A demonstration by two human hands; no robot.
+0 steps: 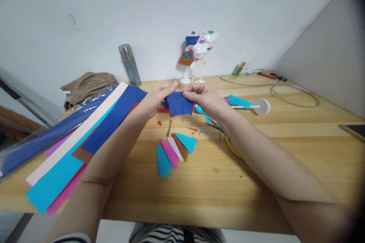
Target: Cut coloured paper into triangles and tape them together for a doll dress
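Note:
Both my hands hold a small dark blue felt piece above the wooden table. My left hand pinches its upper left edge. My right hand pinches its upper right edge. Below the piece, a fan of cut felt triangles in cyan, pink, white and brown lies on the table. Long felt strips in blue, cyan, pink and cream stretch out under my left forearm.
Small white mannequin stands with felt dresses stand at the back by the wall, beside a grey bottle. Yellow-handled scissors lie under my right arm. A white round base, cables, brown cloth and a phone are also here.

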